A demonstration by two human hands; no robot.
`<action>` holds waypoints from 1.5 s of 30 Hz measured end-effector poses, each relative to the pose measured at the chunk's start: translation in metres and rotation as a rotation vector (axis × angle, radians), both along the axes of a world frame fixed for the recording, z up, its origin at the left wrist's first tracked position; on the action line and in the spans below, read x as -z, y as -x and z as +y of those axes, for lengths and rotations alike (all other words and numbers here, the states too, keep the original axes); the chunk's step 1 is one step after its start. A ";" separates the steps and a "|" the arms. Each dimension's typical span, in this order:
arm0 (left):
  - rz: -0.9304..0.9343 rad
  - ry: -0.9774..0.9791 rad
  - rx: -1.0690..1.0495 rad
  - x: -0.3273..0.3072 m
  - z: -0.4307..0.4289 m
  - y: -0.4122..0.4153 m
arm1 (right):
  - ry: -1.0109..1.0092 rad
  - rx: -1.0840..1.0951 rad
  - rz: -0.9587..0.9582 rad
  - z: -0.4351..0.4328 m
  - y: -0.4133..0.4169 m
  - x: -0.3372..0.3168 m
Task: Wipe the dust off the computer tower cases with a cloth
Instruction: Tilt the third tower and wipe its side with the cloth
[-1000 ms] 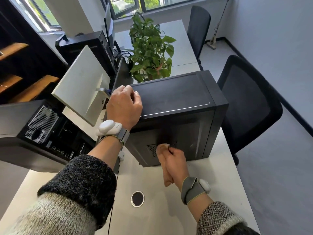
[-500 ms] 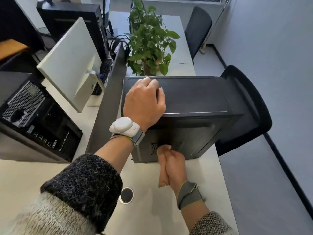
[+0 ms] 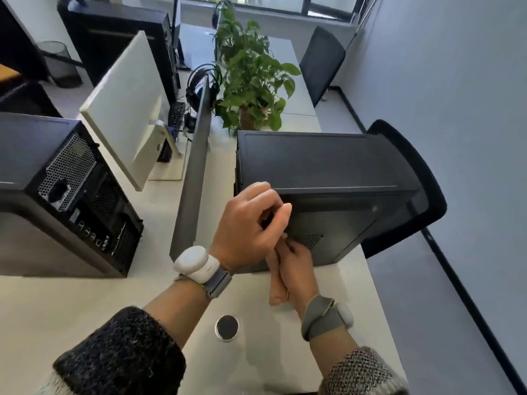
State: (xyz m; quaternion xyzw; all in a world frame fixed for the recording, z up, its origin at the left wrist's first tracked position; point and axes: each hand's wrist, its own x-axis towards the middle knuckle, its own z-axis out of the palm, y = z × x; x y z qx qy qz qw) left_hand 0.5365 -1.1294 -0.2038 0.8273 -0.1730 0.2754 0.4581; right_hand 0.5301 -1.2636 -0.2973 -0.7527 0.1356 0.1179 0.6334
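I wear a chunky knitted jumper: the left sleeve (image 3: 119,352) ends in a broad, fuzzy charcoal cuff with paler oatmeal knit further up the arm, and the right sleeve (image 3: 362,372) shows a speckled grey-and-cream weave. At the wrist of my left hand (image 3: 251,223) a left wristband (image 3: 199,266) of grey fabric carries a rounded white puck. My right hand (image 3: 299,269) has a matching right wristband (image 3: 322,317), its white puck at the outer side.

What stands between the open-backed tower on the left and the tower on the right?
A grey divider panel stands upright between the left tower and the right tower, with white desk showing on either side; head view.
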 end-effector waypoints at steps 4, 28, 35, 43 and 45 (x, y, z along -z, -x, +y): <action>0.102 0.218 -0.107 0.032 0.021 0.023 | -0.043 -0.040 -0.148 0.012 0.000 -0.017; 0.987 0.210 -0.209 0.129 0.042 0.042 | -0.084 0.007 0.092 0.047 0.002 0.014; 1.063 0.136 -0.222 0.142 0.034 0.053 | -0.039 0.070 0.389 0.038 -0.005 0.097; 1.147 0.069 -0.298 0.153 0.022 0.053 | -0.229 0.067 0.121 0.026 0.011 0.039; 1.177 0.048 -0.296 0.156 0.013 0.051 | -0.183 0.091 0.091 0.014 0.006 0.055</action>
